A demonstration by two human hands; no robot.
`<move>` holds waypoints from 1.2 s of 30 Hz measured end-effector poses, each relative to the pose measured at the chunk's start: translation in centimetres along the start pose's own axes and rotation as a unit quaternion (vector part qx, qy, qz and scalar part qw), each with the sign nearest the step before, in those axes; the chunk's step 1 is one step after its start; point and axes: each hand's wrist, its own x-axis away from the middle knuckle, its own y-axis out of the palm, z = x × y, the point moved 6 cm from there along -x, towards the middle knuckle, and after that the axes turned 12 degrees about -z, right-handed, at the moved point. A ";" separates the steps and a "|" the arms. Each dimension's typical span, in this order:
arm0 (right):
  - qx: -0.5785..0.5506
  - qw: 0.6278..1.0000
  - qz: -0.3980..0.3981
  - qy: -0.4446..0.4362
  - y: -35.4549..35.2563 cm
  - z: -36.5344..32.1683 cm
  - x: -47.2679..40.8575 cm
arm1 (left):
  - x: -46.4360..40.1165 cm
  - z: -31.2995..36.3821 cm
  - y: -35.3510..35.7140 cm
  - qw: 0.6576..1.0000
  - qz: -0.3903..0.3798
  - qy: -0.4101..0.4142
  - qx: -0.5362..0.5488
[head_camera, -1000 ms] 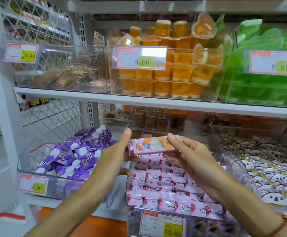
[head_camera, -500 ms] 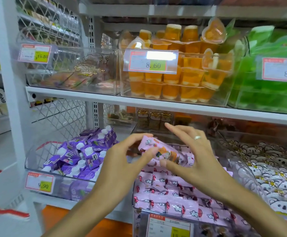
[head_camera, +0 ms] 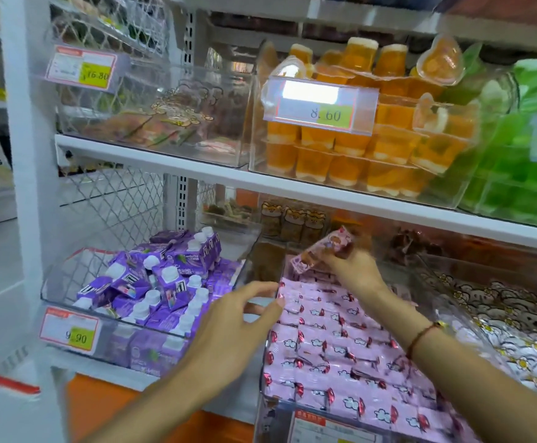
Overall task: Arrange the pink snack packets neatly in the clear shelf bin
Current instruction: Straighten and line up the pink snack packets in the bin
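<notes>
Rows of pink snack packets [head_camera: 340, 350] fill the clear shelf bin [head_camera: 265, 372] on the lower shelf. My right hand [head_camera: 353, 271] reaches toward the back of the bin and pinches one pink packet [head_camera: 320, 251], tilted up above the rows. My left hand [head_camera: 232, 327] hovers at the bin's left wall with loosely spread fingers, its fingertips near the leftmost packets, holding nothing.
A bin of purple drink cartons [head_camera: 152, 282] stands to the left, a bin of white cartoon packets [head_camera: 500, 314] to the right. The shelf board [head_camera: 292, 187] above carries orange jelly cups [head_camera: 356, 148] and green packs [head_camera: 523, 174]. Price tags hang at the bin fronts.
My left hand let go of the packet and dropped to the bin's left side. My right hand carried the packet back over the rear rows.
</notes>
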 end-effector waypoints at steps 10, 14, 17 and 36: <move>0.281 0.953 -0.086 -0.077 5.1 0.2 -2.7 | 0.1 -0.1 -0.1 1.000 0.003 0.001 0.010; 0.335 0.923 -0.184 -0.045 5.7 2.0 -3.0 | 0.0 0.0 0.0 1.000 -0.004 0.004 0.010; 0.358 0.906 -0.221 -0.040 5.6 1.5 -2.6 | 0.0 -0.1 -0.1 1.000 -0.003 0.009 0.012; 0.430 0.881 -0.196 0.000 0.1 5.5 4.6 | -13.8 3.6 3.5 0.897 -0.152 0.013 -0.415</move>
